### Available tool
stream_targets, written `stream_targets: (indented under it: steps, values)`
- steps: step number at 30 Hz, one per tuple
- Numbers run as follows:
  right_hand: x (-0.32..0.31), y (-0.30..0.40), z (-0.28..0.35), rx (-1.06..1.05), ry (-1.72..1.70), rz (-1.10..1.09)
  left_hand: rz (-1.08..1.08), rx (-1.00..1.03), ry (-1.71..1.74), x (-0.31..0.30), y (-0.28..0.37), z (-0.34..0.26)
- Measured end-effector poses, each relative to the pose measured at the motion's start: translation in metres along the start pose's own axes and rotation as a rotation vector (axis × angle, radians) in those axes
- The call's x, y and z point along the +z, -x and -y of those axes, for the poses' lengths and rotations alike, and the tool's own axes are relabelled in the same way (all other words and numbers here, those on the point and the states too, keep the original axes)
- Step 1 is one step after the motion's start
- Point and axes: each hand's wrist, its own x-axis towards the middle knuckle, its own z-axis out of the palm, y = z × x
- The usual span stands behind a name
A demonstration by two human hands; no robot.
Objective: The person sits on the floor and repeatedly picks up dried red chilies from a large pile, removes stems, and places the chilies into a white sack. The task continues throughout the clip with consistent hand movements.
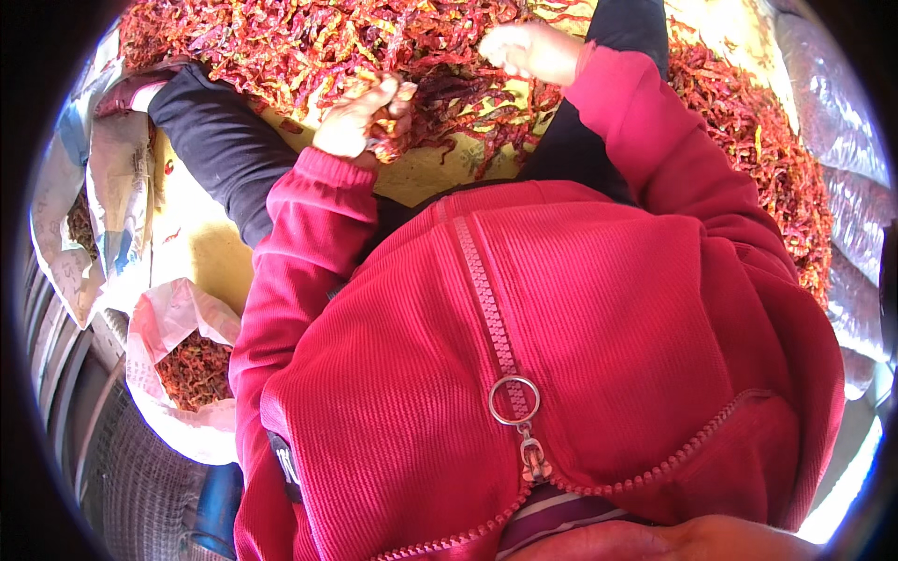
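Observation:
Dried red chili peppers lie in a wide heap on a yellow sheet between the legs. My left hand is closed around a small bunch of dried chilies, whose ends stick out past the fingers, just over the near edge of the heap. My right hand hovers at or just above the chilies, to the right of the left one. Its fingers are curled and washed out by bright light, so whether they hold anything cannot be made out. Darker chilies lie between the two hands.
My legs in dark trousers are spread on both sides. More chilies are piled beyond the right leg, beside clear plastic bags. At the left stand an open white sack of chilies, another sack and wire mesh.

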Motion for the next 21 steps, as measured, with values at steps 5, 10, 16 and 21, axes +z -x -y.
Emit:
stream_targets:
  steps: [5, 10, 16, 21]
  values:
    - [0.052, 0.017, -0.02, 0.24, 0.573, 0.142, -0.016, 0.126, 0.003, -0.008, 0.021, -0.004]
    - [0.047, 0.014, -0.032, 0.243, 0.779, 0.235, 0.018, 0.143, -0.119, -0.013, 0.034, -0.007]
    - [0.051, 0.008, -0.027, 0.236, 0.761, 0.207, 0.009, 0.27, -0.077, -0.022, 0.028, 0.006]
    - [0.053, 0.003, -0.03, 0.257, 0.777, 0.205, 0.038, 0.126, 0.009, -0.024, 0.028, 0.005]
